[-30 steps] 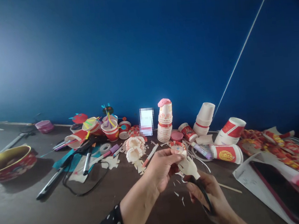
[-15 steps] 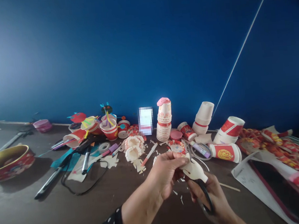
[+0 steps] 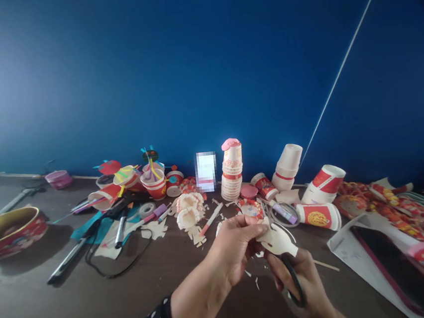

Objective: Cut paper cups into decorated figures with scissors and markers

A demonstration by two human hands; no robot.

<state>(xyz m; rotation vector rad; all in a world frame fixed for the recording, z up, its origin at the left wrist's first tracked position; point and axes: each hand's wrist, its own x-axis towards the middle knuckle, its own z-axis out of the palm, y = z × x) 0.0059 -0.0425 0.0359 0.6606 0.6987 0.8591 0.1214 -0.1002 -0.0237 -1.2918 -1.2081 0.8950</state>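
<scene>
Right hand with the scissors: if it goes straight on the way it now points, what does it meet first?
The right hand would first meet the white paper cutout held in the left hand. The black-handled scissors appear to be right at that piece, though depth is hard to judge from this view.

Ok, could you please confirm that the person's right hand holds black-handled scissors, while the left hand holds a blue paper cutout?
Not quite: the cutout is white, not blue, as the head view shows. The right hand holds the black-handled scissors, while the left hand holds the white paper cutout.
</scene>
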